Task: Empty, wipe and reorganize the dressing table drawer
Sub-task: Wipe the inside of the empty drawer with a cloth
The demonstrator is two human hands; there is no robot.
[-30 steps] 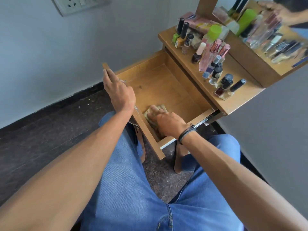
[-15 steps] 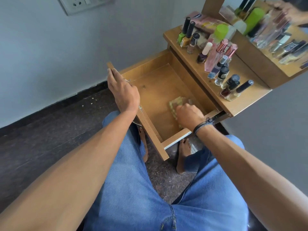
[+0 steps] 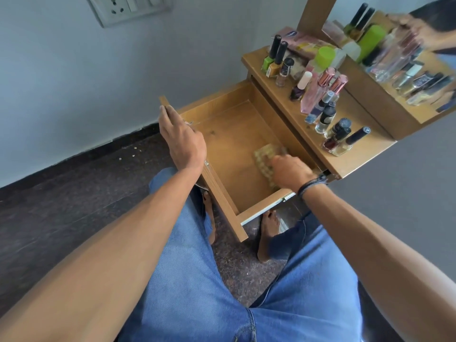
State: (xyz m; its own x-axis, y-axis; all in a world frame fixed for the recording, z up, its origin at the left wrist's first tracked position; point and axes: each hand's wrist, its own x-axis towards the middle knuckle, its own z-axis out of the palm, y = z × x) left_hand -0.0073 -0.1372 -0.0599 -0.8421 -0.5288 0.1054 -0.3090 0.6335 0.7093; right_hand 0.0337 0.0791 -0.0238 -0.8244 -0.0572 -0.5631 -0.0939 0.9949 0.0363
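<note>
The wooden drawer (image 3: pixel 229 134) is pulled out from the dressing table and holds nothing but a yellowish patterned cloth (image 3: pixel 265 156) on its floor, toward the right side. My right hand (image 3: pixel 290 172) presses on the cloth inside the drawer, and its fingers are partly hidden. My left hand (image 3: pixel 182 139) rests on the top edge of the drawer's front panel, fingers lying along it. Several nail polish and perfume bottles (image 3: pixel 320 99) stand on the dressing table top (image 3: pixel 365 151).
A mirror (image 3: pixel 399 58) stands behind the bottles and reflects them. A wall socket (image 3: pixel 128 8) is at the upper left. My legs in blue jeans and bare feet (image 3: pixel 267 233) are under the drawer on the dark floor (image 3: pixel 61 206).
My right hand has slid the cloth from the drawer's near front corner toward the right rear of the drawer floor. My left hand has stayed on the drawer front.
</note>
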